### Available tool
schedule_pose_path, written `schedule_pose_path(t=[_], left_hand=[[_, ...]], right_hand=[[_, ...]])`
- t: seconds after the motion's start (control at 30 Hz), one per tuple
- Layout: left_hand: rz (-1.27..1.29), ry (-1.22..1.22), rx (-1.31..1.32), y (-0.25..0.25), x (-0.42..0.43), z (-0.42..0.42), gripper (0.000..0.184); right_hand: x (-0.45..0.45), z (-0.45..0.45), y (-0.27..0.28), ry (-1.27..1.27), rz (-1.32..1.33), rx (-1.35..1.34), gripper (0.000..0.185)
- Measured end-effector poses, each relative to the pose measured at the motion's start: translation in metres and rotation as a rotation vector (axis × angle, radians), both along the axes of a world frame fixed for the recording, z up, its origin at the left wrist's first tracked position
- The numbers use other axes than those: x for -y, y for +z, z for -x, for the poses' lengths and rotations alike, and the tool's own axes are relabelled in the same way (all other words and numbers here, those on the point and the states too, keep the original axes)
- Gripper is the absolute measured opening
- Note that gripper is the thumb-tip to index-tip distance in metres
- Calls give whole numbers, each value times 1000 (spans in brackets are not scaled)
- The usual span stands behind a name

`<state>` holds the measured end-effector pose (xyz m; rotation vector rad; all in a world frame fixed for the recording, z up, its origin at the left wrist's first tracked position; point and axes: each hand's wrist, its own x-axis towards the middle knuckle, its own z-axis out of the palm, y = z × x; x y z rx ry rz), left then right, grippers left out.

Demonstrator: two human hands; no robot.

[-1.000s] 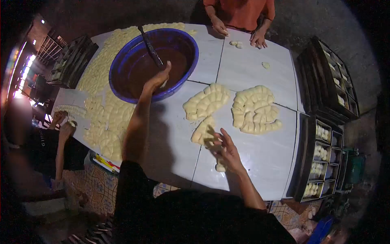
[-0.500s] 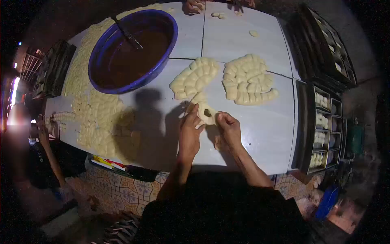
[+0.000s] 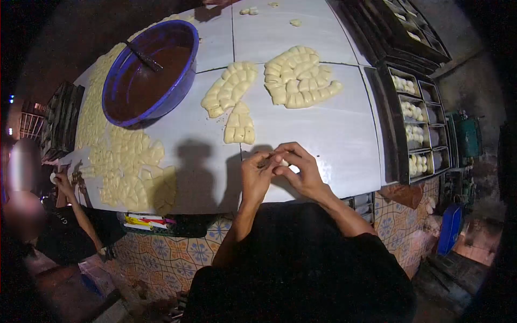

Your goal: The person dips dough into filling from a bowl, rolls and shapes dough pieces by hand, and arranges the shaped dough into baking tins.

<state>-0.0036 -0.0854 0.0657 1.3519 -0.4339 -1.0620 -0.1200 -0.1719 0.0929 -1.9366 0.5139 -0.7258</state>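
Observation:
My left hand [image 3: 255, 177] and my right hand [image 3: 305, 173] meet just above the near edge of the white tabletop. Their fingertips pinch a small piece of pale dough [image 3: 285, 163], mostly hidden behind the fingers. Dark smears show on the fingers of the left hand. Just beyond lies a short block of dough pieces [image 3: 239, 127] set side by side. Behind it is a curved group of dough pieces [image 3: 230, 89], with a larger coiled group [image 3: 296, 78] to its right.
A purple basin [image 3: 189, 75] of brown filling, with a dark-handled utensil [image 3: 144, 57] in it, stands left. Many dough pieces [image 3: 129, 167] cover the table's left side. Black trays [image 3: 399, 126] with dough balls line the right edge. Another person's hand [image 3: 63, 182] holds something pale at far left.
The dough, spread flat with dark filling showing, is now gathered up small between my fingers. My hands have drawn together. The view has shifted, so the table things appear higher and further left.

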Motion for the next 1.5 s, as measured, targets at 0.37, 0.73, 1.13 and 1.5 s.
schedule_pose_path(t=[0.37,0.73,1.13,1.5], left_hand=[[208,-157,12,-8,-15,14,31],[-28,361,400,-22,-29,-48,16],[-593,-254,1484,-58,46,-65,85],[173,281,189,-8,48,-35,46]], right_hand=[[10,42,-38,251,-983,-288,59],[26,32,-68,-64,-284,-276,70],[97,-182,-91,117,258,-367,14],[97,-40,31,-21,-70,197,31]])
